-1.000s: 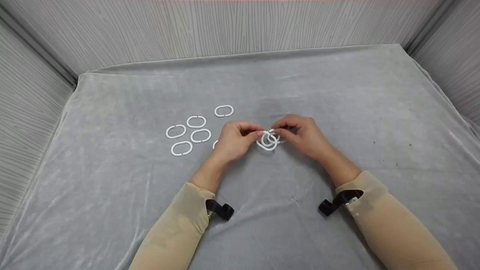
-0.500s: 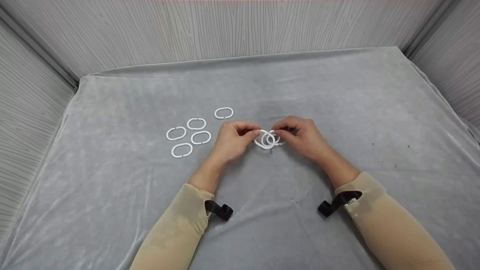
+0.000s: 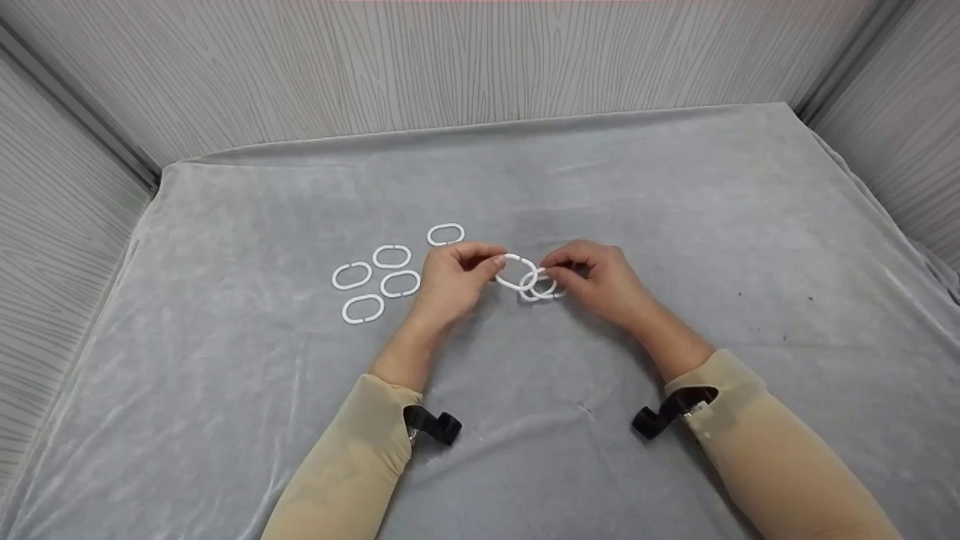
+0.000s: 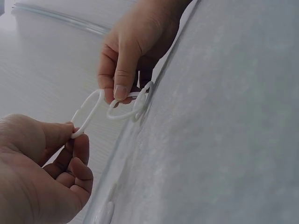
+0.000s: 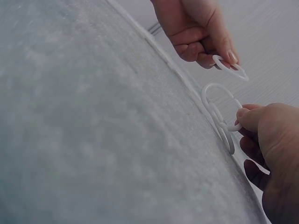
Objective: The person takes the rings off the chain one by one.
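Observation:
My left hand (image 3: 455, 283) pinches a white oval plastic ring (image 3: 507, 285) between thumb and fingertips, above the cloth. My right hand (image 3: 598, 279) pinches a second white ring (image 4: 122, 116) at one end. A third white ring (image 5: 232, 145) hangs through the second one, low by the cloth. In the head view the left-hand ring overlaps the others, but both wrist views show a gap between it and the right-hand ring. The right fingertips partly cover the second ring. Small gaps show in the outline of the rings.
Several loose white rings (image 3: 346, 303) lie flat left of my left hand, with another ring (image 3: 430, 236) a little farther back. Grey cloth (image 3: 525, 450) covers the table. Pale wood-patterned panels (image 3: 465, 67) stand behind and at both sides.
My left hand has drawn a little to the left with its ring, which now overlaps the others less. My right hand still pinches its ring. The head view has tilted slightly upward.

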Demonstrator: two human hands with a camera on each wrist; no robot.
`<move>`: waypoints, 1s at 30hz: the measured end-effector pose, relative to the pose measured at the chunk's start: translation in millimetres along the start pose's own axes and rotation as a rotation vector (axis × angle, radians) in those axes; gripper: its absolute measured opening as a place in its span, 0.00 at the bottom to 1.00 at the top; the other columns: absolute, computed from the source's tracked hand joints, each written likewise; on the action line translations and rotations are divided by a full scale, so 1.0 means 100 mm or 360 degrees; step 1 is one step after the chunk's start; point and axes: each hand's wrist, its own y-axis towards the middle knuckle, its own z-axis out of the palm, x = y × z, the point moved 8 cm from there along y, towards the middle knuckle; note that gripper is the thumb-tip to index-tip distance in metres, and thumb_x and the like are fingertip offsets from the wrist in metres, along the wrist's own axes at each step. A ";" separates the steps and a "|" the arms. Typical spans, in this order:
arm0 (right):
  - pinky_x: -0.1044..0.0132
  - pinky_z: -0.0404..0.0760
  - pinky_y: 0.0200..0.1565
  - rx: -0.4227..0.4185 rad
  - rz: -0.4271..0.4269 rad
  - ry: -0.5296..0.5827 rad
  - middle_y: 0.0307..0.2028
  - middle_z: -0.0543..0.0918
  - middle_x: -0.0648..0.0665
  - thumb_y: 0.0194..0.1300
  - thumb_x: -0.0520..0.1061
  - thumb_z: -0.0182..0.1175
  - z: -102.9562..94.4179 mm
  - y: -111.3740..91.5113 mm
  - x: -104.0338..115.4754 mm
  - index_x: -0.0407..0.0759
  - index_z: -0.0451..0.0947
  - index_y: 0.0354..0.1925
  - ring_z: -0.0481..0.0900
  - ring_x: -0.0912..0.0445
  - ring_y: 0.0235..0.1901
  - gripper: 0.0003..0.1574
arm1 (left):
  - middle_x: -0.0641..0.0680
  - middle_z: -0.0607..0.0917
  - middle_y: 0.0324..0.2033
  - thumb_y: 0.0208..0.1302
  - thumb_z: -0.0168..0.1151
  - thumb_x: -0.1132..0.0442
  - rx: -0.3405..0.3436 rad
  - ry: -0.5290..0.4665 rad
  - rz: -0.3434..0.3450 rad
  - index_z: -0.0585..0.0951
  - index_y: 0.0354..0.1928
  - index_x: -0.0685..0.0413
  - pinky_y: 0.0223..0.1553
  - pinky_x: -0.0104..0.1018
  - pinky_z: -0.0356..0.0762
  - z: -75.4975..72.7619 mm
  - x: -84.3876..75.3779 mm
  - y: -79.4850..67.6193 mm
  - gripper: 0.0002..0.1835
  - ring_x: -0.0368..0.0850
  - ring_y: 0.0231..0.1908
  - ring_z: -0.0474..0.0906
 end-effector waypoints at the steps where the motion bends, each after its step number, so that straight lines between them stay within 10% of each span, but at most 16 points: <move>1: 0.70 0.79 0.43 0.0002 0.0004 0.0000 0.40 0.90 0.48 0.70 0.36 0.71 0.01 0.00 -0.01 0.42 0.92 0.44 0.83 0.56 0.39 0.06 | 0.50 0.88 0.30 0.68 0.71 0.70 -0.0019 -0.0007 -0.0009 0.92 0.42 0.63 0.36 0.28 0.77 -0.02 0.01 0.00 0.05 0.38 0.32 0.79; 30: 0.70 0.77 0.40 0.0000 0.0001 -0.0042 0.39 0.90 0.46 0.69 0.36 0.71 0.00 0.00 0.00 0.41 0.91 0.43 0.81 0.56 0.37 0.06 | 0.53 0.87 0.34 0.71 0.69 0.70 -0.0146 0.0116 -0.0188 0.89 0.49 0.66 0.37 0.29 0.79 -0.29 -0.01 0.39 0.09 0.42 0.34 0.84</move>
